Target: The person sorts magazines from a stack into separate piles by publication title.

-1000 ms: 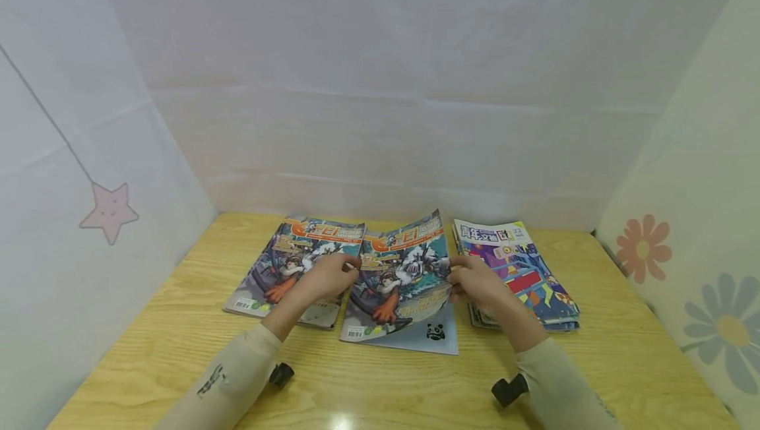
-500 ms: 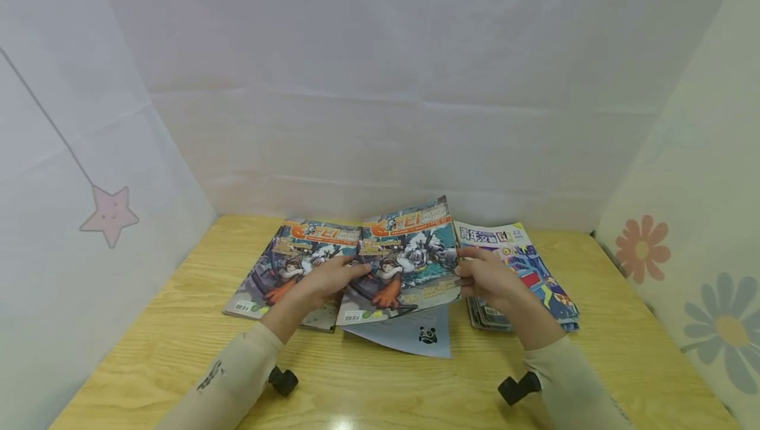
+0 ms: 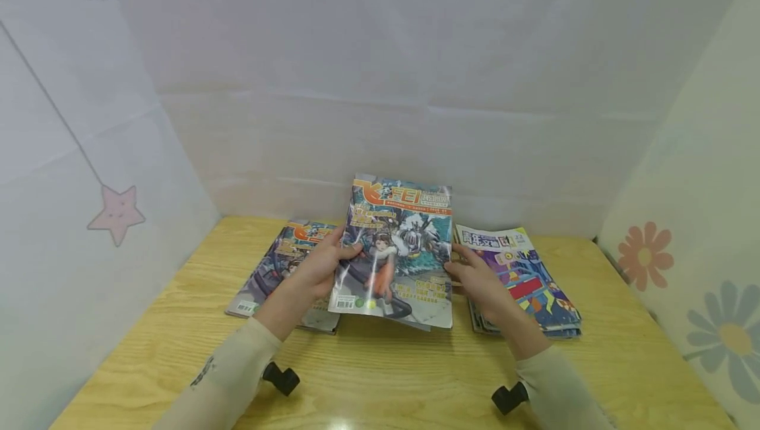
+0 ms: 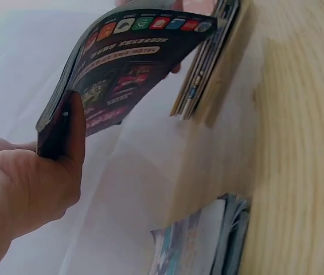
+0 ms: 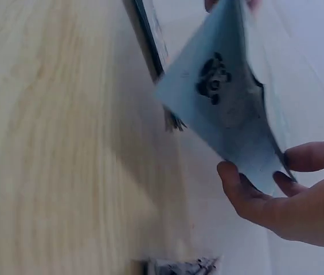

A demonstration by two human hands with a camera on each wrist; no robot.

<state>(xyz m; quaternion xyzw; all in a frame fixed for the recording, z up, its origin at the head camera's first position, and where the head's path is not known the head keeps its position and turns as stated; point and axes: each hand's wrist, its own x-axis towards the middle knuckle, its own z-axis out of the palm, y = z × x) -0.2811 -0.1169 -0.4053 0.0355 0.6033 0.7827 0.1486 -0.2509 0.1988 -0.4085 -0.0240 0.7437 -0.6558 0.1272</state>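
Note:
Both hands hold a magazine (image 3: 404,252) with an orange title and an illustrated cover, raised above the table and tilted towards the head camera. My left hand (image 3: 317,268) grips its left edge, thumb on the cover; the left wrist view shows its dark back (image 4: 121,69) with a row of coloured icons. At the opposite edge my right hand (image 3: 477,281) pinches it, fingers behind and thumb in front. A pale blue sheet with a panda print (image 5: 202,94) shows at its underside in the right wrist view, mostly hidden from the head view.
A stack of magazines (image 3: 267,285) with the same cover lies at the left, partly behind my left arm. At the right stands another stack (image 3: 528,278) with a purple cover. Both rest on the wooden table (image 3: 380,377), before a white cloth backdrop (image 3: 380,87).
The magazine has risen off the table and tipped up towards the head camera, with the panda sheet rising too. My left hand has taken hold of its left edge.

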